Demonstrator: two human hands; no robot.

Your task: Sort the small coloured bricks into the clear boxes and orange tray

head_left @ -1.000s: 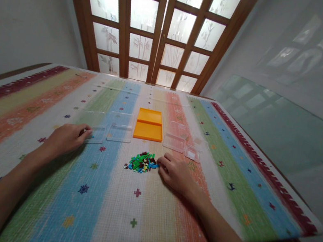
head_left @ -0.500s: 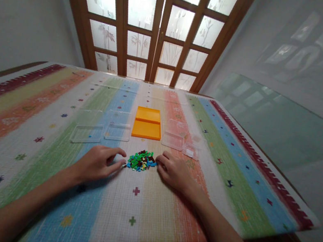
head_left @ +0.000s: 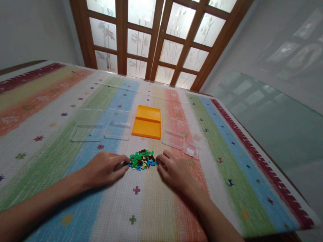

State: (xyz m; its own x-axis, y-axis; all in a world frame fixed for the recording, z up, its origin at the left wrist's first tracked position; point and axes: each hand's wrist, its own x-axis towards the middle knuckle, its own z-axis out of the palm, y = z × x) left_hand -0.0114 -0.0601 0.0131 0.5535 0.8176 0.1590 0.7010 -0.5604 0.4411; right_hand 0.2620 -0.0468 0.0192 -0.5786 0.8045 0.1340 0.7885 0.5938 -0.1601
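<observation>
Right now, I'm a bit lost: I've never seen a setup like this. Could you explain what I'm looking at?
Happily. There is no machine at work here, just a person's bare hands, seen from a camera worn on the head, looking forward and down. On the striped cloth lies a pile of small colorful pieces. The left hand has its fingertips at the pile's left edge, the right hand at its right edge. Whether either grips a piece is too small to tell. Beyond sits an orange case, with clear boxes on both sides.

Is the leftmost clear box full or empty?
Neither: one small blue piece shows inside the leftmost clear box, its floor mostly bare.
</observation>
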